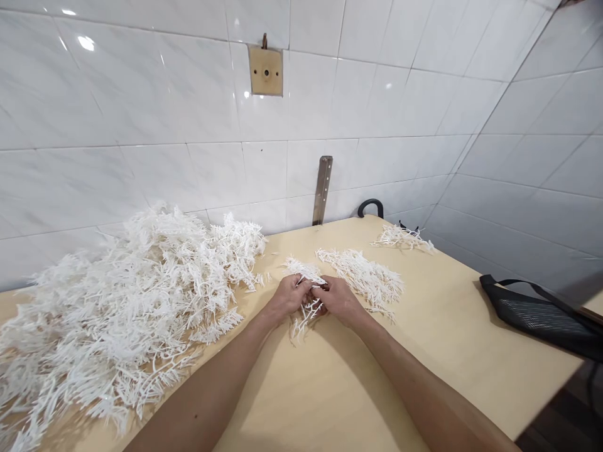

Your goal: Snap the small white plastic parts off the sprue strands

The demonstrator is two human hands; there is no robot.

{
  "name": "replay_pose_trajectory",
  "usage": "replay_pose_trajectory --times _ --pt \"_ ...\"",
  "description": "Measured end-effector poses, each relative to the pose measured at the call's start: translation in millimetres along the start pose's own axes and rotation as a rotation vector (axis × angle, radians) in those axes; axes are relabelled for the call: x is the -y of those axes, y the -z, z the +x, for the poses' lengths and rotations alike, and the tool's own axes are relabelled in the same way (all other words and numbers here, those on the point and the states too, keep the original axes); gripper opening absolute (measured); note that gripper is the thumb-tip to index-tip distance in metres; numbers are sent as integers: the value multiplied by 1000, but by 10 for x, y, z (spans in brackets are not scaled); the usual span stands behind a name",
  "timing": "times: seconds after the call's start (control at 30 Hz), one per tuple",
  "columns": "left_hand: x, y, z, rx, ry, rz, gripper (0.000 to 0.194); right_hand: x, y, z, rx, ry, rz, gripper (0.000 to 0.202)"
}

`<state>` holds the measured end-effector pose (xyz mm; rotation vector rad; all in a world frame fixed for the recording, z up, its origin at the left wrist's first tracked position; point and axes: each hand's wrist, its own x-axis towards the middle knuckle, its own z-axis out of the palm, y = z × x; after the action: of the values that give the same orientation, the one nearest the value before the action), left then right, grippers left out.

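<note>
A white branched sprig sits between the two hands just over the tabletop; the left hand pinches it from one side, the right hand from the other, fingers curled closed on it; a smaller pile lies just beside the right hand; a large heap spreads left; a small bunch lies near the far edge; behind stands a tiled wall.

White pile cut off L edge; blk mesh item, R; R hand part. hid.
</note>
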<state>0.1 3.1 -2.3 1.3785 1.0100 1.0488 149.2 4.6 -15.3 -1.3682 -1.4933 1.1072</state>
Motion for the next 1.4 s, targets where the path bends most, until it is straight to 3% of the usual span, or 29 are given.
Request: replay_pose_trajectory --times 0.23,0.37,0.5,0.57,0.67,0.73,0.83,0.97,1.03,1.13,1.27,1.4 --pt "0 22 1 11 45 -82 36 33 -109 -3 -58 5 -23 13" --pt "-49 33 -24 89 92 -197 42 82 -75 -23 -172 134 -214 7" --pt "-84 0 -55 129 70 -199 41 57 163 43 -320 92 -319 5" --pt "-78 -28 -59 70 49 -107 37 24 349 88 -403 49 -302 10" --pt "-41 -51 -40 -74 -30 32 33 -4 608 126 -593 105 -343 16" --pt "-8 -49 -19 -135 -73 89 32 12 710 118 -632 136 -338 22" --pt "30 -33 7 -159 -96 143 32 95 722 59 -509 121 -246 32" --pt "54 -18 27 -168 -123 200 29 215 579 -43 -58 109 -93 43" --pt "62 -17 33 -174 -120 210 27 229 511 -71 91 132 -73 41" --pt "60 -21 34 -174 -112 192 27 196 458 -68 175 144 -26 39" --pt "7 -27 3 -164 -94 115 28 145 449 -26 177 119 105 36" --pt "-53 -8 -22 -97 7 -23 34 171 480 -35 219 125 225 35"
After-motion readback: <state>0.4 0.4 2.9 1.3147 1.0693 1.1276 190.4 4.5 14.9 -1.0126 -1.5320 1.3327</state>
